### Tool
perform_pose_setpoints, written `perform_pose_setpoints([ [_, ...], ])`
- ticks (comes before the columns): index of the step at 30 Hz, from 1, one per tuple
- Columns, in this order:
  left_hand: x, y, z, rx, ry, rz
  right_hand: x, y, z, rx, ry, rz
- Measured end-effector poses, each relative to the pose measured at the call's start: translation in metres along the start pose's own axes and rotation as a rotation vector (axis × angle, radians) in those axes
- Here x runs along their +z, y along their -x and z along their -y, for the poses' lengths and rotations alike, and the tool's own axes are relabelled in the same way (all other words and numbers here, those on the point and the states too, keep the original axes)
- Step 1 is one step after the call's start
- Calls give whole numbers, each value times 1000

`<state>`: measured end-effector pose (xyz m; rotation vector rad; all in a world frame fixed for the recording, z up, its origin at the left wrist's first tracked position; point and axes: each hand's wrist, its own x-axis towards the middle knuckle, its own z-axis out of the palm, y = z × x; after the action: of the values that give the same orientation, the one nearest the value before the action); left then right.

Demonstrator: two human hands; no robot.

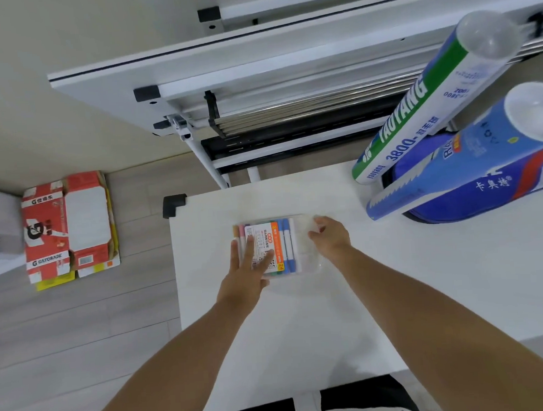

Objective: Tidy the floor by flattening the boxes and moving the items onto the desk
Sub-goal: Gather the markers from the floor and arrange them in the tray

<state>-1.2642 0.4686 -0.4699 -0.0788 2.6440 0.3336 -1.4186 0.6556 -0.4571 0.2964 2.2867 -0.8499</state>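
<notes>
Both forearms reach over my desk, left hand flat on the marker pack, right hand cupping its edge (boxes already flattened); next, I release.

Desk: smooth matt white. Marker case: clear glossy plastic, paper label. Boxes: printed cardboard, flattened. Tubes: glossy print, translucent plastic caps. Floor: wood-grain planks.

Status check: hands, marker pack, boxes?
Left hand flat on marker pack, right hand at its edge. Pack on desk. Gatorade boxes flattened, on floor.
</notes>
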Motion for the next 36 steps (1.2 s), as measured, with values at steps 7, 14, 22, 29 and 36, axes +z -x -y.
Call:
perform_pose_setpoints([
  [7,-16,1,0,17,-29,80,4,46,-42,48,199,84],
  [14,-19,3,3,16,-27,97,10,58,-47,109,186,86],
  [22,-16,1,2,32,-76,115,12,61,-29,83,374,55],
  [29,-21,-11,10,-27,-84,105,13,47,-13,-40,452,98],
  [36,-46,-31,65,-120,-85,62,42,34,39,-153,434,119],
])
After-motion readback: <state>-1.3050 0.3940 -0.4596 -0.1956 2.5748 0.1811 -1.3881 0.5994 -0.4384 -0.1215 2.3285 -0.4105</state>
